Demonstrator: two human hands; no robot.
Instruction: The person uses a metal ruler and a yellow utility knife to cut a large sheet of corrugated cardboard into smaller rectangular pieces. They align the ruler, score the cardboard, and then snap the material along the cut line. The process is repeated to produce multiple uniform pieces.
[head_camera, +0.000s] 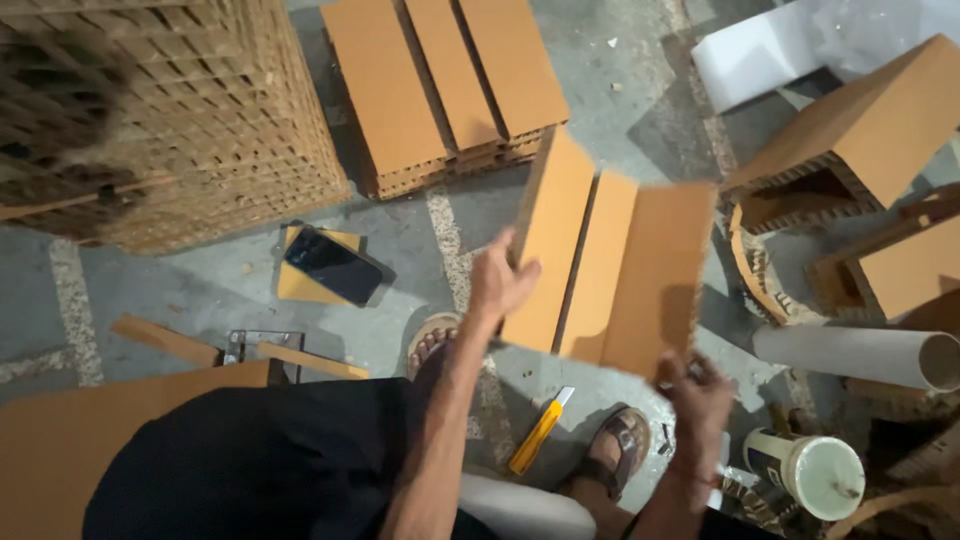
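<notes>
Both hands hold a grooved cardboard panel (610, 275) above the floor (400, 250), left hand (497, 283) closed on its left edge, right hand (697, 400) pinching the bottom corner; looks light, stiff, floppy at grooves.

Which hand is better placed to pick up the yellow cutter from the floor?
Probably the right hand. It holds the low corner of the folded cardboard panel, nearer the yellow cutter lying between the sandalled feet. The left hand grips the panel's upper edge, farther up.
</notes>
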